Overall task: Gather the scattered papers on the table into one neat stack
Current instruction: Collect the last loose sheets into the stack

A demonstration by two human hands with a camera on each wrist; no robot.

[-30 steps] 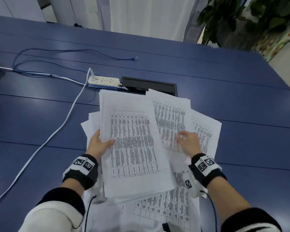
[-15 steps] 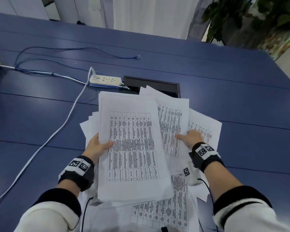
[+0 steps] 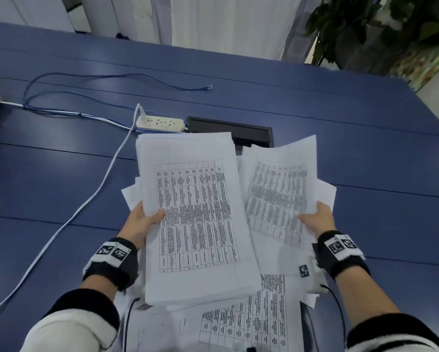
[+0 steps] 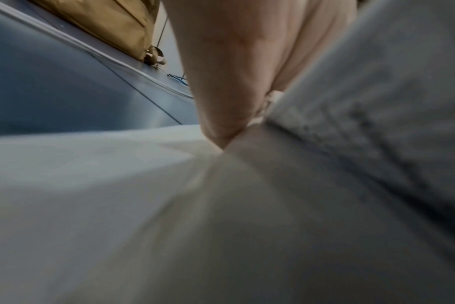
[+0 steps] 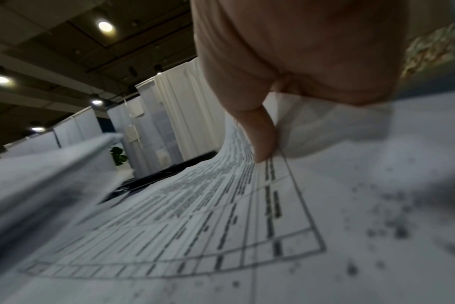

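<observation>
Between the two hands, a thick stack of papers [image 3: 195,214] is held by its left edge in the left hand [image 3: 139,222], thumb on top and fingers beneath. Just to the right of it, a loose printed sheet [image 3: 276,196] is pinched at its right edge by the right hand [image 3: 317,219] and raised off the papers underneath. Further sheets [image 3: 251,323] lie below both wrists on the blue table [image 3: 61,186]. Half a second earlier, the right hand was pressed flat on that sheet; it has since been lifted and tilted.
</observation>
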